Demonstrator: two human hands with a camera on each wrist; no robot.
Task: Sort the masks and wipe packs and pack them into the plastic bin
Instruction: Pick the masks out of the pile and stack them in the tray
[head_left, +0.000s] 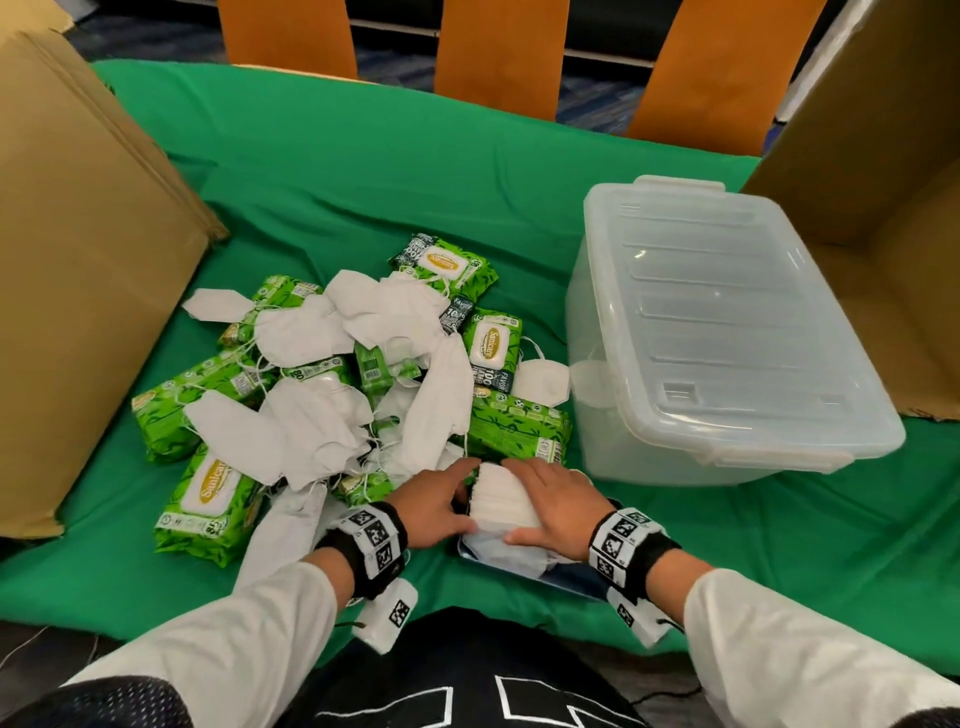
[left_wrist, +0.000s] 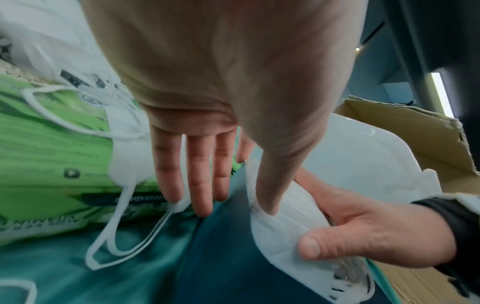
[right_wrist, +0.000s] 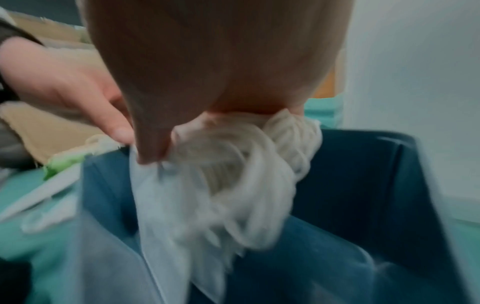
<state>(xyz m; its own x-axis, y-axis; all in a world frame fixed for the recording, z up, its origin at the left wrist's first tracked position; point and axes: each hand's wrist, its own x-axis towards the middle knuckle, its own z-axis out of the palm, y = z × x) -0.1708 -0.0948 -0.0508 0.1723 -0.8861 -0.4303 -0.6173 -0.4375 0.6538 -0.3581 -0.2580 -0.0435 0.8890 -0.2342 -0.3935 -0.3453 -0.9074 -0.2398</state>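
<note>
Pressing in from both sides, the left hand (head_left: 434, 512) and right hand (head_left: 558, 506) sandwich a stack of masks (head_left: 497, 496) just in front of the loose pile (head_left: 337, 374) of white masks and green wipe packs (head_left: 210, 501) on the green-draped surface (head_left: 363, 171); the stack stands on edge in a shallow dark tray (head_left: 524, 571), nearer the person than the pile. To the right of the pile sits the plastic bin (head_left: 727, 332), its lid on and nothing visibly packed inside. From the left wrist, the left hand's fingers (left_wrist: 200, 174) are straight and slightly spread, and only its thumb tip touches the stack's edge, while the right hand's thumb (left_wrist: 337, 244) and fingers curl round the stack from the far side; an ear loop (left_wrist: 124, 232) trails loose over the cloth beside it. From the right wrist, blurred, the right hand (right_wrist: 221, 72) grips the stack with a tangle of ear loops (right_wrist: 246, 174) hanging below it over the tray's dark floor. Masks like these look light, soft and springy, so the stack would likely fan out unless squeezed across its flat faces near the middle; the loops could snag on neighbours in the pile.
</note>
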